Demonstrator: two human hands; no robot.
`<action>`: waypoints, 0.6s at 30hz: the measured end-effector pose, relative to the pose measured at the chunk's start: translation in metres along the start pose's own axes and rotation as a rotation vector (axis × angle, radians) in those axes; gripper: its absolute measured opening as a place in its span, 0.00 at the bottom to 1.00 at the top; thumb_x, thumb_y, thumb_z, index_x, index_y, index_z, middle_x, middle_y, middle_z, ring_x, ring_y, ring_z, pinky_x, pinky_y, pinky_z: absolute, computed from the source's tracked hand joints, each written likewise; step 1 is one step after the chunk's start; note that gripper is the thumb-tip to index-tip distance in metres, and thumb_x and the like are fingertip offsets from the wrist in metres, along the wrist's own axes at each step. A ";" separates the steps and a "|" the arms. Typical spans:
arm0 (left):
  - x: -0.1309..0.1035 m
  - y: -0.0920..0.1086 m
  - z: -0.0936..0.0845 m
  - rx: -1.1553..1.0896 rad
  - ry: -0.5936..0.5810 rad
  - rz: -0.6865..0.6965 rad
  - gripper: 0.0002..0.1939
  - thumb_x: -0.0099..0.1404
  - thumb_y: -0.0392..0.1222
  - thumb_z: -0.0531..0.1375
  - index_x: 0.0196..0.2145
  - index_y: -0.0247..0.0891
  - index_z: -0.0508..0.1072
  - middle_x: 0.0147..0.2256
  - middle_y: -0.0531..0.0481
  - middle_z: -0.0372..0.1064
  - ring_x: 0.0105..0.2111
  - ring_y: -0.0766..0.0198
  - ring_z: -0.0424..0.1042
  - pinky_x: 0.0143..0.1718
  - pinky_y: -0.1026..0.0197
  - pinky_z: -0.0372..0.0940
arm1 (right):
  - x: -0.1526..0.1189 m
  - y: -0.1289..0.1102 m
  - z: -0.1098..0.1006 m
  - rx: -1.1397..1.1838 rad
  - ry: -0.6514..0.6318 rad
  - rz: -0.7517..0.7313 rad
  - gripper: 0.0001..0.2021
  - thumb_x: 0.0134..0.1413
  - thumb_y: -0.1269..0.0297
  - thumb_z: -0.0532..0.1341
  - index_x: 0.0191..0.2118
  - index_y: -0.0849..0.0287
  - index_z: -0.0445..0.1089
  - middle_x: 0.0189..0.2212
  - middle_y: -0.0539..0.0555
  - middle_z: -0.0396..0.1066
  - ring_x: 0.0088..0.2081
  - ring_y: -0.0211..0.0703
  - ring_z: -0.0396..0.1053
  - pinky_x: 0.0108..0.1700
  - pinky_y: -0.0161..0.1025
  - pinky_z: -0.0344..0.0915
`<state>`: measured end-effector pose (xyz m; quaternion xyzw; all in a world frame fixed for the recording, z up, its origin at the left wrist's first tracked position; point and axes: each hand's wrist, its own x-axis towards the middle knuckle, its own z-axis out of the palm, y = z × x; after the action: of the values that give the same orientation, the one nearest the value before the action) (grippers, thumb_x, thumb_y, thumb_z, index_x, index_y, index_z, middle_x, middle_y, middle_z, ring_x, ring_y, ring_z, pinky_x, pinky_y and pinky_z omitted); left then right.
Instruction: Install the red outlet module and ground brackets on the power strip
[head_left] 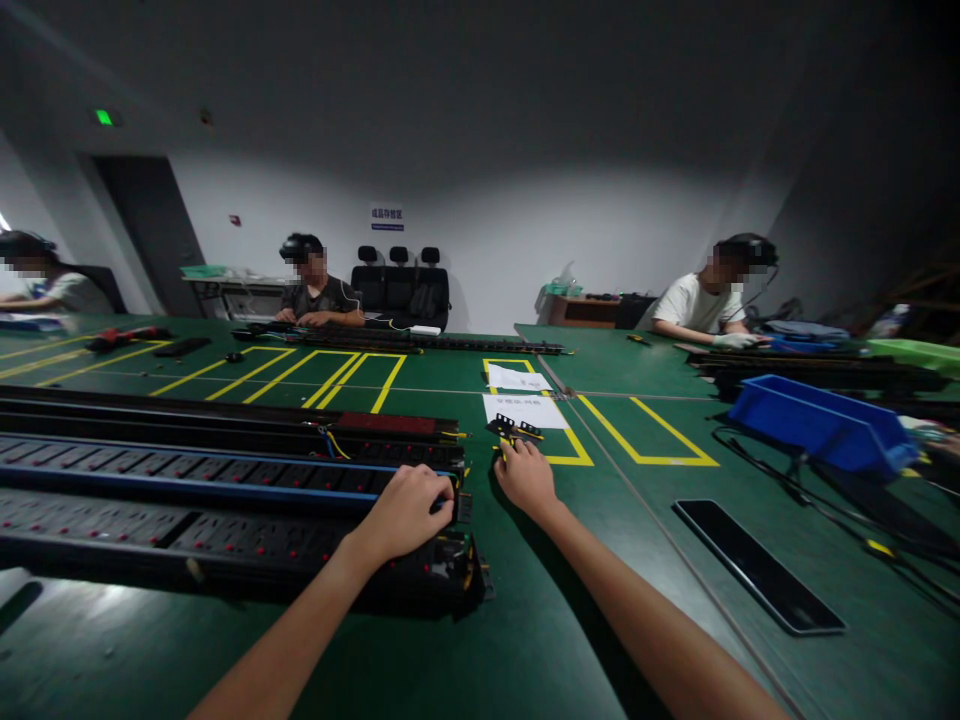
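Observation:
Long black power strips, with rows of sockets and red dots, lie side by side on the green table at the left. Over the right end of the strip with blue edges my left hand is closed, its fingers curled round the end. Just right of the strips' ends, my right hand pinches at a small pile of black brackets with square holes. Its fingertips are partly hidden, and something yellow shows beside them.
White paper sheets lie behind the brackets. To the right are a dark flat tablet-like slab, black cables and a blue bin. Co-workers sit at the far left, far middle and right.

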<state>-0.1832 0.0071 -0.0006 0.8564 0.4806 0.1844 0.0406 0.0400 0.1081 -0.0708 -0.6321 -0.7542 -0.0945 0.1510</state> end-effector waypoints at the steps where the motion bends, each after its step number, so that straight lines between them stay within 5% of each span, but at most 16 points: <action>1: 0.000 0.000 0.001 0.000 0.004 0.001 0.04 0.67 0.37 0.58 0.34 0.41 0.73 0.37 0.51 0.75 0.44 0.56 0.72 0.48 0.54 0.59 | 0.000 0.000 0.000 0.000 0.000 0.000 0.17 0.67 0.62 0.53 0.54 0.59 0.73 0.50 0.63 0.73 0.54 0.55 0.66 0.52 0.45 0.61; 18: 0.000 0.000 0.000 -0.013 0.007 -0.002 0.04 0.67 0.37 0.58 0.34 0.41 0.73 0.37 0.51 0.75 0.44 0.56 0.72 0.48 0.53 0.59 | 0.000 0.000 0.002 0.003 0.008 0.001 0.17 0.67 0.62 0.53 0.54 0.59 0.73 0.51 0.63 0.73 0.55 0.55 0.66 0.52 0.45 0.62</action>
<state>-0.1834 0.0073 -0.0011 0.8549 0.4804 0.1906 0.0448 0.0396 0.1083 -0.0724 -0.6320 -0.7533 -0.0958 0.1548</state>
